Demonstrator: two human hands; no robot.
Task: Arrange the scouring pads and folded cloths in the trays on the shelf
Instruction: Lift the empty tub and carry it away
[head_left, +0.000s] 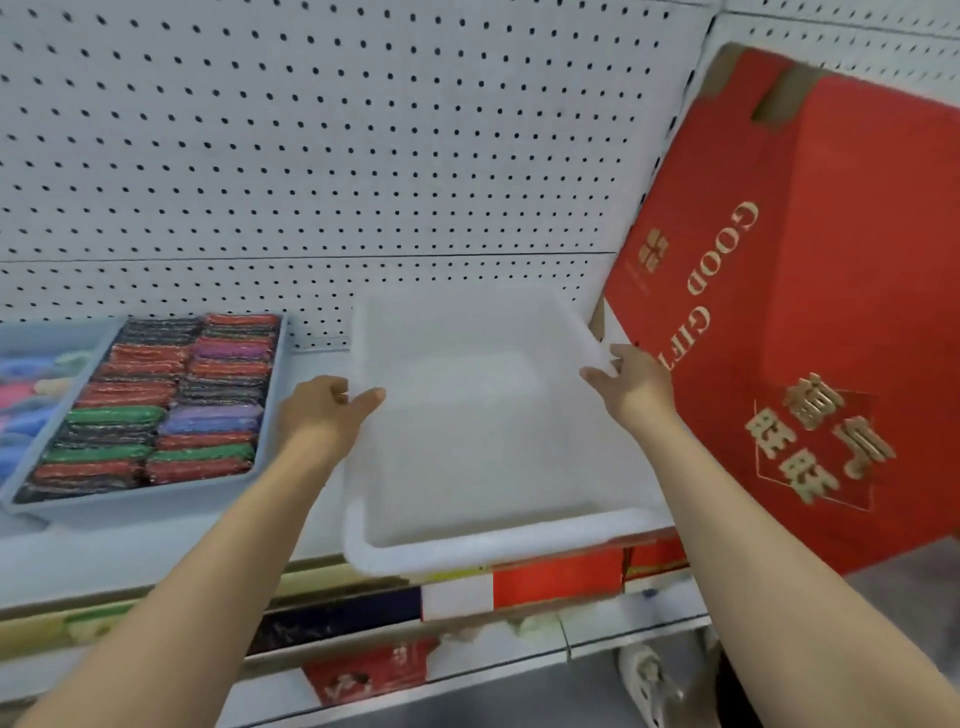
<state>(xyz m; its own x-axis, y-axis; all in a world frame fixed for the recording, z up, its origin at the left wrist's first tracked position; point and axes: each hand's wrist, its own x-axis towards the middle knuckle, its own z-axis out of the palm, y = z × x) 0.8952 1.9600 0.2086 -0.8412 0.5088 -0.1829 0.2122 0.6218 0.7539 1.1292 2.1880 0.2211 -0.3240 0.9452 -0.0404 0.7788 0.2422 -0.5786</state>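
Observation:
An empty white tray (498, 545) sits on the shelf in the middle of the head view, its front edge jutting over the shelf lip. My left hand (324, 410) grips its left rim, thumb inside the wall. My right hand (631, 382) holds the far right rim. To the left, a grey tray (270, 415) is packed with glittery scouring pads (156, 405) in red, green, purple and black rows. At the far left edge a second grey tray (57, 327) holds folded cloths (26, 395) in blue, pink and pale tones, partly cut off.
A big red carton (810, 312) with gold lettering leans on the shelf right beside the white tray. White pegboard (337, 156) backs the shelf. Lower shelves (519, 587) carry red, white and dark boxes.

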